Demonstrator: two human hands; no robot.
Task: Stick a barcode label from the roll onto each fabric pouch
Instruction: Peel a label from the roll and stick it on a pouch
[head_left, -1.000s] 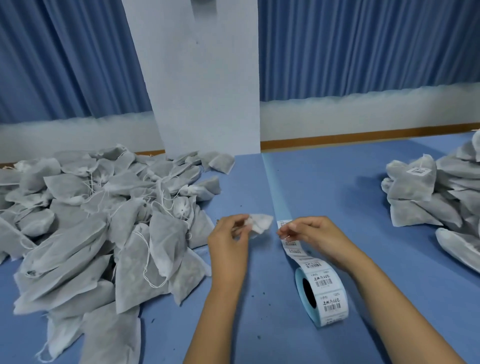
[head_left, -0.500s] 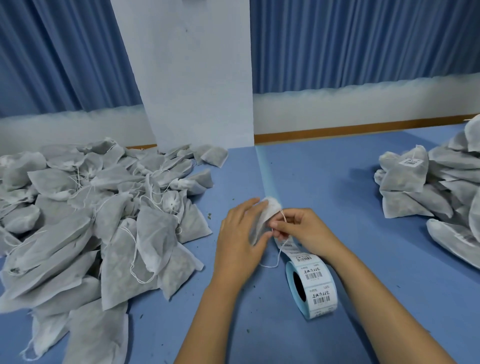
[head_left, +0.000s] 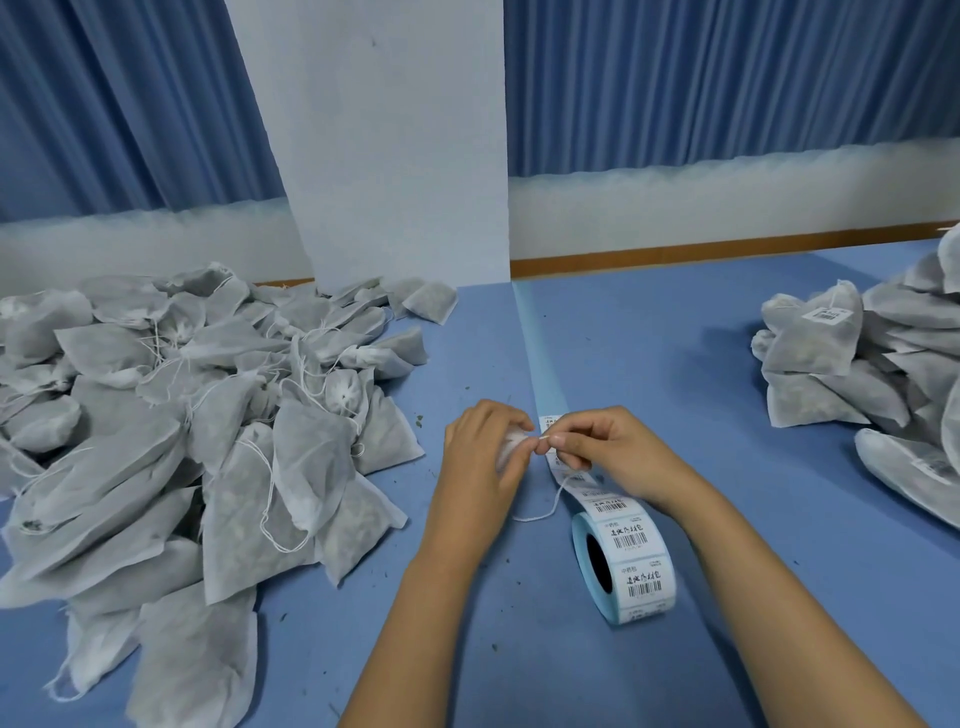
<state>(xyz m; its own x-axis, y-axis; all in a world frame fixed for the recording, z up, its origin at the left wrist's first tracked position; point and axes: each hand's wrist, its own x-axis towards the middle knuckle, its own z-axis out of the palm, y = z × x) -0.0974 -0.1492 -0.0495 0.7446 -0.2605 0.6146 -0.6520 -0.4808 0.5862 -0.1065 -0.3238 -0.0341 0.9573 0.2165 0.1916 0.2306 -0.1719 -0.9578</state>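
A roll of barcode labels (head_left: 623, 566) stands on edge on the blue table, its strip (head_left: 597, 491) running back under my hands. My left hand (head_left: 480, 462) grips a small white fabric pouch (head_left: 511, 447), mostly hidden behind its fingers. My right hand (head_left: 597, 449) pinches the pouch's white drawstring (head_left: 550, 501) right beside the left fingertips; the string hangs down in a loop to the table. Whether a label sits on this pouch is hidden.
A big heap of grey-white pouches (head_left: 182, 415) fills the left of the table. A smaller pile, one pouch showing a barcode label (head_left: 826, 314), lies at the right edge. A white pillar (head_left: 395, 156) stands behind. Bare blue table (head_left: 701, 364) lies between the piles.
My left hand brought the pouch over to the right hand above the label strip. My right hand let go of the strip's end and now pinches the drawstring.
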